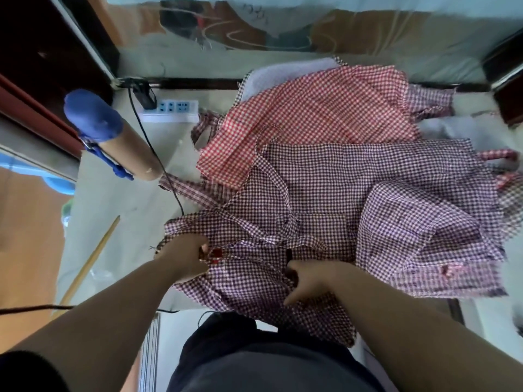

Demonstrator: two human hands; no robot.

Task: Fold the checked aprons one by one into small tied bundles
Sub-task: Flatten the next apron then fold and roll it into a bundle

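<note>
A purple checked apron (254,284) lies rumpled at the table's near edge, part of it hanging over the front. My left hand (184,257) grips its left edge, fingers curled into the cloth beside a small red patch. My right hand (308,278) pinches a fold near the apron's middle. Beyond it a heap of purple checked aprons (396,199) spreads to the right. A red checked apron (311,120) lies further back on the heap.
A cardboard roll with a blue cap (113,134) leans in at the left. A white power strip (169,110) and a black cable (167,171) lie behind it. A thin wooden stick (90,258) rests at the table's left edge. White cloth (283,73) lies under the red apron.
</note>
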